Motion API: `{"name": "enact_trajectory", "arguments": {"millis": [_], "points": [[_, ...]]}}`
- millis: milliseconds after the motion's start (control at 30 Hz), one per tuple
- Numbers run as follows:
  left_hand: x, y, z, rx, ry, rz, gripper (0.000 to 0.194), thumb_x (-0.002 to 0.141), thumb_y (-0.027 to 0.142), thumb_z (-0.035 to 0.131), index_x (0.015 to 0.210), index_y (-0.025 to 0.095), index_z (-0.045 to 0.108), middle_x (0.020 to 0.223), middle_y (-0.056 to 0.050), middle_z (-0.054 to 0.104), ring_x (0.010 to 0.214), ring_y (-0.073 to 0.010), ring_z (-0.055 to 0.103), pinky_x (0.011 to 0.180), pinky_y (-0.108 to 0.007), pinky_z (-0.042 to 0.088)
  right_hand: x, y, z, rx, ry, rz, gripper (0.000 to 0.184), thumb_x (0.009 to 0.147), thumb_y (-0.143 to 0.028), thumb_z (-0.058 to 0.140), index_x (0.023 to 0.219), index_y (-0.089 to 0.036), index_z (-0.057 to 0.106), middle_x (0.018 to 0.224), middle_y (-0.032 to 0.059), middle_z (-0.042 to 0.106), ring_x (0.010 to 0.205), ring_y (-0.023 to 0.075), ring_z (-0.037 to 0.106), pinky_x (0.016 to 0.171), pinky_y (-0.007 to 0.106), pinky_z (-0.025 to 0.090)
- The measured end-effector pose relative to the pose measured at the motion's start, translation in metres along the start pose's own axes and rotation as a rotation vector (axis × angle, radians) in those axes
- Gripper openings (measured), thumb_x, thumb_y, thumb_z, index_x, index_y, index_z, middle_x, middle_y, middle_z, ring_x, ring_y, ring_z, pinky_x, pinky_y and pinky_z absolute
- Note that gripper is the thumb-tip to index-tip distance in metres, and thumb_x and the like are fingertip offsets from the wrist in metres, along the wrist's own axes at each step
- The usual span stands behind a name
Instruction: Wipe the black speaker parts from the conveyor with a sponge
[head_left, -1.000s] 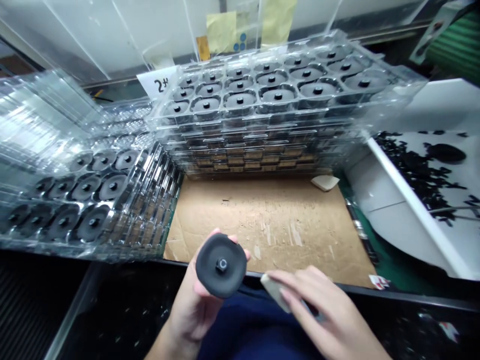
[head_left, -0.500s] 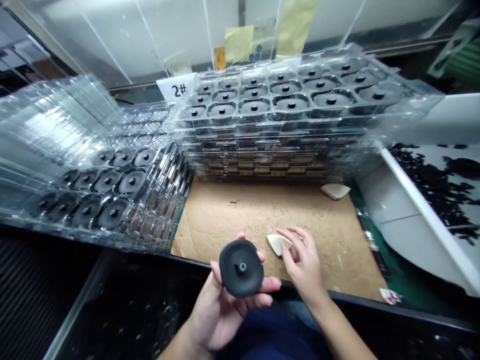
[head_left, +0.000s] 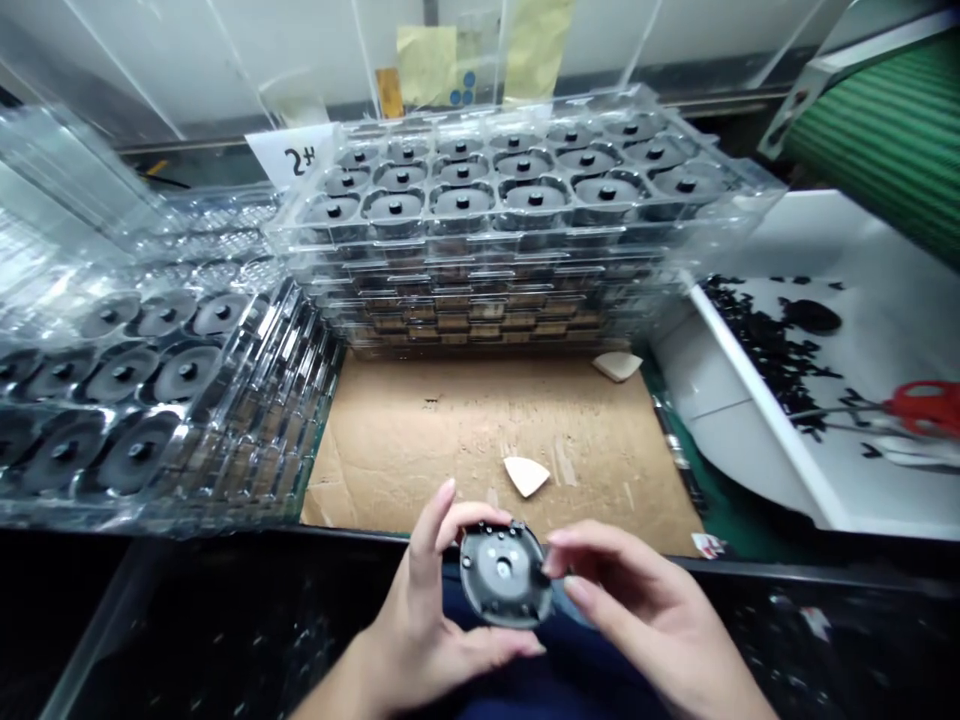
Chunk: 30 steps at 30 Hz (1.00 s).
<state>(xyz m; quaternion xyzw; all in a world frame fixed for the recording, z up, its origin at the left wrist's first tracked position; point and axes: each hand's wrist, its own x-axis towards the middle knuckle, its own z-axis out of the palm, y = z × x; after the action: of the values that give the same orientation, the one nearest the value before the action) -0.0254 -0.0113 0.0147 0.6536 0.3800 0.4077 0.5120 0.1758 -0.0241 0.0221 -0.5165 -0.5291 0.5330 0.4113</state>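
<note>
A round black disc part (head_left: 504, 575) is held over the bench's front edge, its flat grey-centred underside turned up. My left hand (head_left: 431, 620) grips it from the left with thumb and fingers. My right hand (head_left: 637, 610) pinches its right rim with fingertips. A small beige wedge-shaped piece (head_left: 526, 474) lies loose on the cardboard sheet (head_left: 420, 450) just beyond the disc.
A stack of clear plastic trays (head_left: 517, 210) filled with black discs stands at the back. Another stack (head_left: 142, 390) sits at the left. A second beige wedge (head_left: 618, 365) lies at the back right. A white tray (head_left: 787, 420) at right holds black scraps and red-handled scissors (head_left: 911, 410).
My right hand let go of the beige wedge on the cardboard and came to the disc. The disc has been flipped from its knob side to its flat underside.
</note>
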Motion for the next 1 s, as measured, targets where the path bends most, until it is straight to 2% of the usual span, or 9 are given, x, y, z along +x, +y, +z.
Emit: {"name": "enact_trajectory", "arguments": {"millis": [133,233,367,467,567,667,800,900,1000], "points": [[-0.002,-0.001,-0.005,-0.15,-0.051,-0.171,0.096,0.07,0.033,0.071,0.139,0.038,0.005,0.115,-0.006,0.056,0.105,-0.0244,0.054,0.094,-0.039,0.037,0.017,-0.026,0.005,0.007,-0.266,0.125,0.009,0.076,-0.025,0.066,0.085,-0.024,0.07,0.075,0.0001,0.067,0.066,0.0117,0.059,0.06,0.022,0.048],[-0.003,0.001,-0.007,-0.353,-0.119,-0.315,0.103,0.063,0.048,0.072,0.139,0.033,0.005,0.108,-0.007,0.058,0.102,-0.0261,0.056,0.094,-0.041,0.035,0.026,-0.031,0.008,0.155,-0.407,0.236,0.01,0.073,-0.024,0.07,0.084,-0.024,0.071,0.071,-0.0024,0.066,0.062,0.0084,0.056,0.06,0.02,0.044],[0.0,0.004,-0.007,-0.481,-0.184,-0.444,0.113,0.053,0.053,0.076,0.14,0.029,0.007,0.1,-0.006,0.061,0.095,-0.0265,0.058,0.091,-0.043,0.035,0.027,-0.03,0.01,0.363,-0.509,0.325,0.008,0.071,-0.018,0.072,0.077,-0.024,0.073,0.072,-0.0037,0.068,0.066,0.0067,0.058,0.064,0.018,0.045],[0.0,0.004,-0.006,-0.455,-0.188,-0.429,0.114,0.051,0.052,0.078,0.139,0.029,0.009,0.101,-0.007,0.062,0.097,-0.027,0.058,0.095,-0.045,0.032,0.022,-0.031,0.012,0.365,-0.479,0.293,0.004,0.072,-0.019,0.071,0.07,-0.021,0.072,0.07,-0.0024,0.067,0.066,0.0072,0.06,0.068,0.02,0.047],[-0.002,0.002,-0.005,-0.44,-0.163,-0.406,0.11,0.053,0.047,0.079,0.138,0.032,0.012,0.107,-0.007,0.062,0.103,-0.0274,0.057,0.099,-0.044,0.029,0.014,-0.031,0.013,0.269,-0.357,0.247,0.008,0.073,-0.024,0.071,0.067,-0.02,0.07,0.067,-0.0005,0.066,0.064,0.0093,0.06,0.065,0.021,0.048],[-0.004,0.0,-0.005,-0.428,-0.13,-0.375,0.106,0.054,0.041,0.08,0.138,0.031,0.016,0.111,-0.009,0.061,0.107,-0.0282,0.055,0.1,-0.044,0.029,0.004,-0.024,0.009,0.22,-0.24,0.2,0.005,0.072,-0.026,0.072,0.071,-0.021,0.071,0.066,0.0003,0.066,0.063,0.0114,0.062,0.062,0.021,0.05],[-0.005,-0.002,-0.005,-0.371,-0.106,-0.32,0.102,0.057,0.034,0.08,0.137,0.034,0.018,0.117,-0.009,0.059,0.11,-0.0281,0.053,0.1,-0.044,0.031,-0.013,-0.012,-0.002,0.249,-0.119,0.165,0.014,0.079,-0.037,0.064,0.078,-0.024,0.069,0.061,-0.0018,0.062,0.047,0.0072,0.056,0.051,0.018,0.046],[-0.004,-0.001,-0.004,-0.324,-0.079,-0.299,0.1,0.057,0.031,0.081,0.136,0.039,0.021,0.118,-0.006,0.06,0.109,-0.0265,0.055,0.101,-0.042,0.03,-0.02,-0.011,-0.01,0.061,-0.049,0.055,0.009,0.08,-0.033,0.063,0.083,-0.027,0.069,0.07,-0.0002,0.062,0.056,0.0102,0.058,0.051,0.019,0.047],[-0.003,0.001,0.0,-0.357,-0.051,-0.281,0.097,0.056,0.034,0.081,0.135,0.037,0.026,0.119,-0.006,0.06,0.11,-0.0259,0.054,0.099,-0.037,0.033,-0.021,-0.014,-0.009,-0.209,-0.085,-0.149,0.024,0.08,-0.024,0.063,0.104,-0.029,0.065,0.08,0.0023,0.062,0.068,0.0132,0.06,0.056,0.021,0.049]]}}
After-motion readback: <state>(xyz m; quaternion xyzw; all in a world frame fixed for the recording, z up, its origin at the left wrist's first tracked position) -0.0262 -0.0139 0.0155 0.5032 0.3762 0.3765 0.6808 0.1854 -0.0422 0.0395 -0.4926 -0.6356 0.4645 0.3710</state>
